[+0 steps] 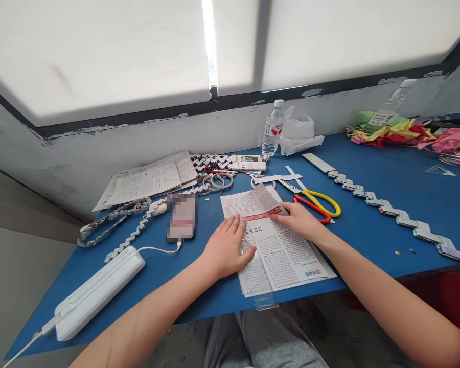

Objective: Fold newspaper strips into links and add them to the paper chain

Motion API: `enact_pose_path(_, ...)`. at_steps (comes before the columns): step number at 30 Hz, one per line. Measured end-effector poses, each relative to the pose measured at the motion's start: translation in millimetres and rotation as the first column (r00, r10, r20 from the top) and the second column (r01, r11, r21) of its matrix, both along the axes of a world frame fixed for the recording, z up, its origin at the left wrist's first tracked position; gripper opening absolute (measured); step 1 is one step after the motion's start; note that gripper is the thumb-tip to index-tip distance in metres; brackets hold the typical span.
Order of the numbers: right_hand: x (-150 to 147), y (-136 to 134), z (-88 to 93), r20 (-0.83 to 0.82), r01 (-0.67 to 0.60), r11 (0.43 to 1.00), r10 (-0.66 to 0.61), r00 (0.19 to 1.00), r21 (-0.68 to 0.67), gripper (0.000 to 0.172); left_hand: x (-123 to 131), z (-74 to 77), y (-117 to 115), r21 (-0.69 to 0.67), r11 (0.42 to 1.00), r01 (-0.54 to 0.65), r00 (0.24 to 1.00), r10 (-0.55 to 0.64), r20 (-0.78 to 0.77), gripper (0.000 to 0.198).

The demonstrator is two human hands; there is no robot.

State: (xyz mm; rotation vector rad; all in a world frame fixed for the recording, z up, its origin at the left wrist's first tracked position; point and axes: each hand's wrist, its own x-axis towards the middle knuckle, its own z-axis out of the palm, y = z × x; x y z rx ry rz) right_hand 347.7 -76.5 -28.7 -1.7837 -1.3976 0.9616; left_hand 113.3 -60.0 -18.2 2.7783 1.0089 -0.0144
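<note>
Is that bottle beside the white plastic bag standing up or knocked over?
Upright: the bottle stands base-down on the blue table, its white cap at the top.

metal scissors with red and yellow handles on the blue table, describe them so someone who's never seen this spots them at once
On the blue table, find the printed newspaper touched by the person's bare right hand. Just beyond that hand, the metal-bladed scissors lie with their tips by thin white paper strips. One red and one yellow handle loop set them apart from those pale strips.
</note>
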Motion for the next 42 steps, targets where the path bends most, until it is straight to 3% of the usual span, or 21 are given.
enact_pose_path(8,-4,-12,7.8,-0.037,0.028,1.0,-0.028,0.999,-0.002,0.029,-1,-3.4,-6,-0.014,1.0,-0.001,1.0,0.002,0.02,0.075)
enact_pose_path(14,-19,-45,12.4,0.235,-0.039,0.976,-0.012,0.972,0.213,0.022,0,-3.7,-5,-0.005,1.0,-0.006,1.0,0.006,0.022,0.075)
enact_pose_path(20,-37,-61,6.5,0.415,-0.178,0.891,-0.013,0.91,0.418,0.017,1,-7.3,-6,-0.001,1.0,-0.017,0.998,0.017,0.061,0.07)
enact_pose_path(26,-44,-60,4.2,0.532,-0.291,0.811,-0.03,0.846,0.507,0.017,-1,-5.4,-7,0.049,0.999,0.019,0.983,-0.028,0.179,0.058)
enact_pose_path(30,-52,-67,4.8,0.581,-0.374,0.736,-0.031,0.813,0.564,0.021,-2,-14.6,-6,0.108,0.992,0.067,0.977,-0.087,0.195,0.059)
enact_pose_path(33,-66,-82,9.2,0.585,-0.439,0.669,0.008,0.811,0.6,0.024,-1,-24.6,-2,0.163,0.984,0.065,0.991,-0.083,0.106,0.06)
enact_pose_path(36,-81,-104,17.5,0.57,-0.491,0.617,0.082,0.817,0.615,0.028,2,-28.5,4,0.111,0.994,0.026,0.999,-0.023,-0.028,0.063)
enact_pose_path(42,-99,-142,28.9,0.586,-0.618,0.453,0.228,0.777,0.642,0.031,1,-14.8,0,0.036,0.999,-0.001,1.0,0.001,0.011,0.074)
